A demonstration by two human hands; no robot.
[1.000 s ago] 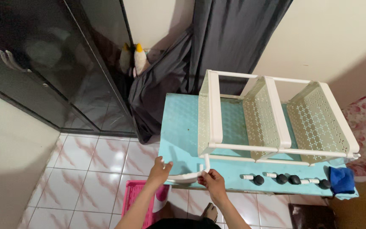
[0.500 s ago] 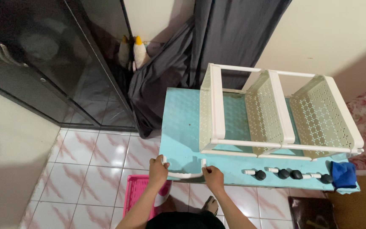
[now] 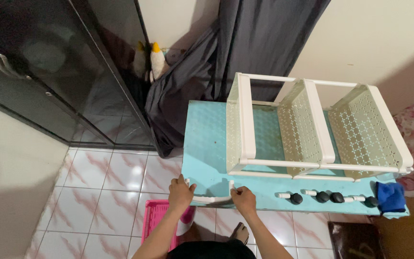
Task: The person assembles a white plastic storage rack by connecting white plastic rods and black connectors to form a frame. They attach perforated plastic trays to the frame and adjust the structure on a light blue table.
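Observation:
A curved white plastic handle [image 3: 210,198] lies over the near edge of a turquoise table [image 3: 206,144]. My left hand [image 3: 180,193] grips its left end and my right hand [image 3: 243,198] grips its right end, whose upturned tip points toward the rack. A pale green and white tiered rack [image 3: 312,132] lies on its side on the table just beyond my hands. Several black caster wheels [image 3: 330,197] with white stems lie in a row to the right of my right hand.
A blue cloth [image 3: 391,196] sits at the table's right end. A pink basket [image 3: 155,223] stands on the tiled floor below my left arm. A dark glass-door cabinet [image 3: 39,72], a grey curtain [image 3: 245,43] and a white and yellow stuffed toy [image 3: 156,60] stand behind.
My hands have turned the handle from tilted to level along the table edge, with the left hand now lower on its end. The view has shifted slightly.

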